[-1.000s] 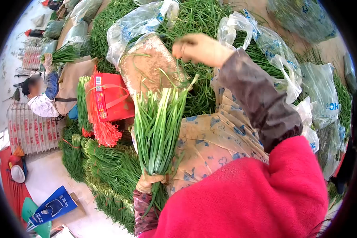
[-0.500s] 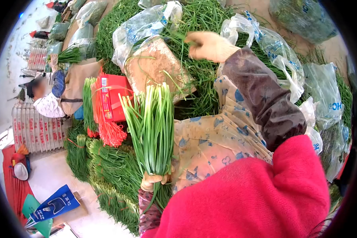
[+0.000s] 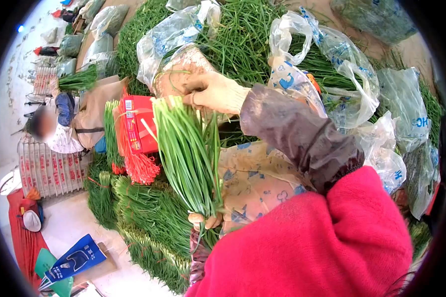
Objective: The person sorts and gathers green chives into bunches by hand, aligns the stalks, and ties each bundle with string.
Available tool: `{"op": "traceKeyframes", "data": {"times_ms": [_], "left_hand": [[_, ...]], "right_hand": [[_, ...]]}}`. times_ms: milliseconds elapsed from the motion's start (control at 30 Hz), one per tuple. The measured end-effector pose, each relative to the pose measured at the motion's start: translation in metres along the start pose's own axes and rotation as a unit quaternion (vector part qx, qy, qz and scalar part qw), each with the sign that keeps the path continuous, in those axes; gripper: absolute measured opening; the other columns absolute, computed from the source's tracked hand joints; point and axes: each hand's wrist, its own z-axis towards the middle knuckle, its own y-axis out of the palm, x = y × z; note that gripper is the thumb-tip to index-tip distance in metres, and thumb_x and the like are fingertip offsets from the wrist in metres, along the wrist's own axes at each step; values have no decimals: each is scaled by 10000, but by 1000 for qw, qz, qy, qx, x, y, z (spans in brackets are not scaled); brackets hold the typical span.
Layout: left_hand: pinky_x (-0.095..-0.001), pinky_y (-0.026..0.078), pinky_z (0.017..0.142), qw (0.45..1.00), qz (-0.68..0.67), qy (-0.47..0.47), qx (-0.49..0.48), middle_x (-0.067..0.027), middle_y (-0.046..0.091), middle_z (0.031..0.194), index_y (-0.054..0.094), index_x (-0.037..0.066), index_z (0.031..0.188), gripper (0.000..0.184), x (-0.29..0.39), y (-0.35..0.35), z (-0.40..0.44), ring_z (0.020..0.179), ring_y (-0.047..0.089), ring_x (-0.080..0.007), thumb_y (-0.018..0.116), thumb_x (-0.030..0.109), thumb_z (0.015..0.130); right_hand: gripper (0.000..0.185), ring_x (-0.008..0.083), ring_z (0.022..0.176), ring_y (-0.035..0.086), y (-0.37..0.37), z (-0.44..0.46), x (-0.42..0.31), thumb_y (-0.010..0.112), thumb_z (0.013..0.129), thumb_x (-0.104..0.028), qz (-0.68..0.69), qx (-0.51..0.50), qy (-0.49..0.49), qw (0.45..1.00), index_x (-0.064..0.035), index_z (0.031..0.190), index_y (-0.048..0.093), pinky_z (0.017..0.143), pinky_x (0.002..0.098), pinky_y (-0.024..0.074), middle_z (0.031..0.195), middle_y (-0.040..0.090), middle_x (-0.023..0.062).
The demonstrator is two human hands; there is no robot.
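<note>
I have one green bunch (image 3: 186, 156) mid-frame, long axis steep, leaning from upper left to lower right, pale cut ends pointing up, dark leaf ends down. I see the left hand (image 3: 204, 220) below centre, fingers closed round the bunch's lower part. Right hand (image 3: 215, 91) upper centre, fingers bent and nearly together at the pale ends; can't tell if it grips any stalks. It blocks part of one brown board (image 3: 193, 59) behind it; the pink sweater (image 3: 312, 237) hides lower right. Left of the bunch: one red box (image 3: 142, 123), red ties (image 3: 141, 168) below it. Lower left, stacked bunches (image 3: 153, 208), overlapping, can't count. Clear bags (image 3: 173, 34) along the top and right. Far left one co-worker (image 3: 62, 129); lower-left corner two pennants (image 3: 77, 260), one blue, one green
</note>
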Motion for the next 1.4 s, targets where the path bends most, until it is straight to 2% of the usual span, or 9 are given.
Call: {"op": "traceKeyframes", "data": {"times_ms": [300,467,533,733,867,933,1133,1233,1400], "left_hand": [[-303,363,403,1000,9,11,23,-133,571,700,453,-60,1220,527,5,8,-1,427,469,-184,634,112,756],[-304,365,405,999,18,14,31,-135,572,706,454,-60,1220,528,9,12,2,429,472,-186,636,112,755],[-305,366,405,999,22,14,33,-135,572,708,454,-60,1220,529,10,13,3,430,473,-186,637,112,755],[-307,368,408,999,33,15,33,-137,574,715,455,-60,1219,530,13,14,7,432,476,-188,640,112,753],[-308,370,409,999,32,14,33,-138,575,719,456,-60,1219,531,11,12,5,434,478,-189,642,112,752],[-308,371,410,999,31,15,34,-138,575,721,457,-60,1219,532,9,12,3,434,479,-190,643,112,752],[-310,373,412,999,28,18,42,-140,577,728,458,-60,1219,533,5,10,-3,437,482,-192,645,112,751],[-311,375,413,998,23,20,46,-141,578,731,458,-61,1219,534,3,10,-5,438,484,-193,647,112,750],[-313,377,414,999,17,21,46,-142,579,737,459,-61,1219,535,-1,10,-7,440,486,-195,649,111,749]], "right_hand": [[291,135,747,629,-15,-8,6,628,845,-204,-17,60,35,997,-3,1054,655,732,287,502,841,680,86],[261,224,817,661,-14,-12,18,613,816,-211,-190,-12,-132,973,-56,1020,662,751,335,505,868,680,101],[252,232,824,662,-18,-10,7,619,811,-186,-211,-23,-120,970,-57,1024,660,754,332,507,891,680,101],[340,204,873,646,-24,-3,-27,663,783,-190,-112,-69,-39,991,-35,1085,639,790,322,499,975,669,114],[413,218,877,640,-16,5,-20,646,773,-305,-197,-90,-118,969,-39,1089,638,777,322,489,936,663,133],[397,219,851,642,-13,0,-30,627,790,-319,-108,-147,9,983,-30,1062,647,767,328,484,898,679,142],[350,274,866,658,0,-6,2,587,812,-308,-6,-133,-25,991,-85,1065,683,777,361,500,895,687,163],[267,370,911,612,3,-4,2,565,828,-234,-258,-25,-45,965,-68,1011,666,776,414,497,927,650,185],[202,379,869,619,4,7,10,548,812,-193,-361,62,-21,930,-42,902,648,754,443,503,858,643,184]]}}
